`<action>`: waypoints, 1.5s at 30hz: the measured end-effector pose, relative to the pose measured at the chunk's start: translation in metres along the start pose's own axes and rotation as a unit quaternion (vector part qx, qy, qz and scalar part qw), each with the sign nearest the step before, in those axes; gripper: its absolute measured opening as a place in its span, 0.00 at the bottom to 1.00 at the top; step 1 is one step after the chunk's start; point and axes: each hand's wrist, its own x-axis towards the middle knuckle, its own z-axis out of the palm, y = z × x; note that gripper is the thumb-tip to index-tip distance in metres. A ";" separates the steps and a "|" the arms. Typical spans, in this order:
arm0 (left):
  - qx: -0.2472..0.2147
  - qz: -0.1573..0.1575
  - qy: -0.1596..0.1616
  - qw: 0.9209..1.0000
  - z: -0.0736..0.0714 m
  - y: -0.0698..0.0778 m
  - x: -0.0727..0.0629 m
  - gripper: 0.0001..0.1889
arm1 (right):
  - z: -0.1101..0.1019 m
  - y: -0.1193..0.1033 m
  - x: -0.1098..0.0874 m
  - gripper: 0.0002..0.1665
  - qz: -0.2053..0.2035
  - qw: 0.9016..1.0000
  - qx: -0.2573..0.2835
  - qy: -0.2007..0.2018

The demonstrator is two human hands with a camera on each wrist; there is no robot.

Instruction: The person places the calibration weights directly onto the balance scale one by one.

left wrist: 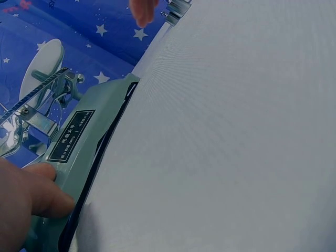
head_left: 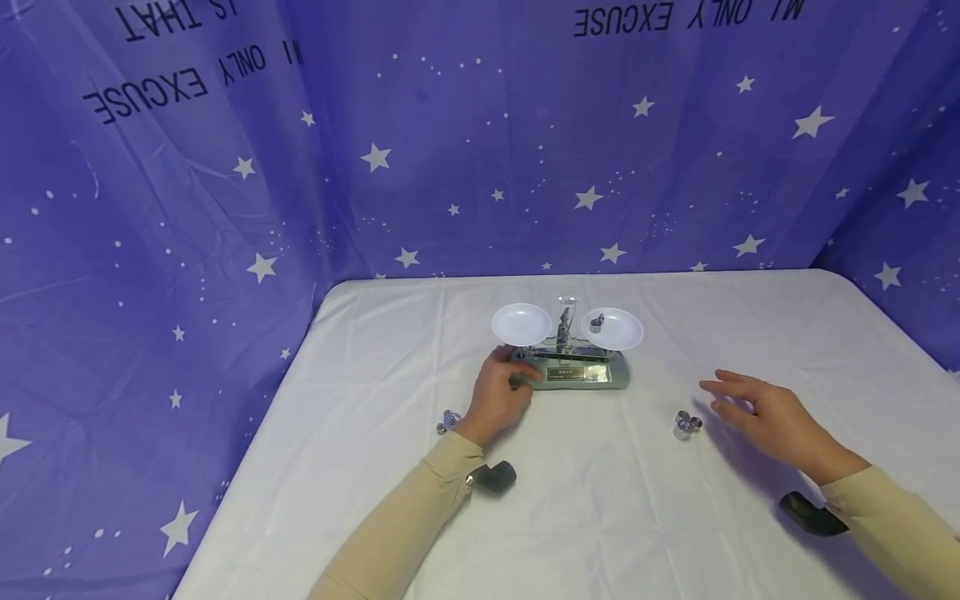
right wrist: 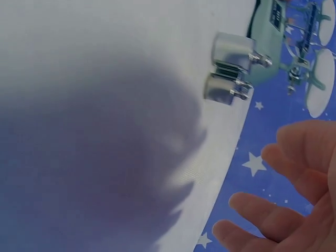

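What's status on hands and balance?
Left hand holds balance base; right hand empty, near loose weights. Metal weight in right pan, left pan empty. No obstruction visible.

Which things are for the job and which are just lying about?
Probably for the job:
green balance, held by the left hand
metal weight on one pan
right weights, near the right hand
left weights, beside the left hand

Just background:
white tablecloth
starry curtain

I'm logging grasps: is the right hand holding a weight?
No, the right hand is empty, and the nearby metal weights stand apart from it.
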 end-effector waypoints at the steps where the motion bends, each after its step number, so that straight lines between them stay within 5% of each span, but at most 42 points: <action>1: 0.000 0.000 0.000 1.000 0.000 0.000 0.000 0.10 | 0.002 0.000 0.000 0.20 -0.005 1.000 -0.003 -0.002; 11: 0.000 -0.002 0.003 1.000 -0.002 0.001 0.001 0.11 | 0.016 0.000 -0.004 0.19 -0.037 0.999 0.012 -0.036; 45: -0.006 0.000 0.008 1.000 0.000 0.000 -0.001 0.11 | 0.021 -0.005 -0.008 0.13 -0.060 0.998 -0.016 -0.004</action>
